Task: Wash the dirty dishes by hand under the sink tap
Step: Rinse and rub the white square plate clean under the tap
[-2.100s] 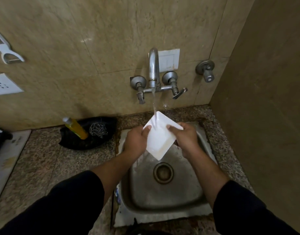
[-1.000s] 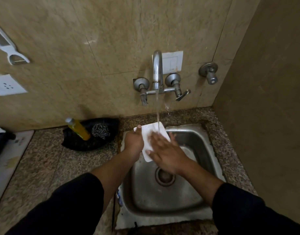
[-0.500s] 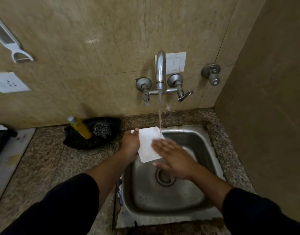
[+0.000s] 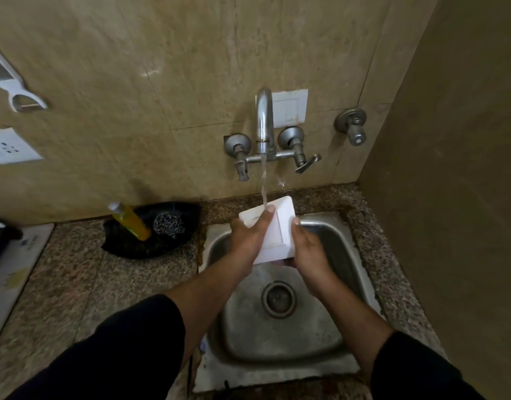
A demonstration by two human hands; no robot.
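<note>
A small square white plate (image 4: pixel 277 235) is held tilted over the back of the steel sink (image 4: pixel 329 336), under the stream running from the wall tap (image 4: pixel 264 122). My left hand (image 4: pixel 248 238) lies across its left side, thumb stretched up to the top edge where the water lands. My right hand (image 4: pixel 309 255) grips the plate's right and lower edge, thumb on its face. The fingers behind the plate are hidden.
On the granite counter (image 4: pixel 75 269) left of the sink sits a black dish (image 4: pixel 150 232) with a yellow soap bottle (image 4: pixel 131 220) and a steel scrubber (image 4: pixel 169 223). A peeler (image 4: pixel 14 88) and socket (image 4: pixel 8 145) are on the wall; a side wall closes the right.
The plate was at the sink's left rim with my right palm rubbing it flat. Now it is raised, tilted under the stream, and my right hand has taken hold of its right edge.
</note>
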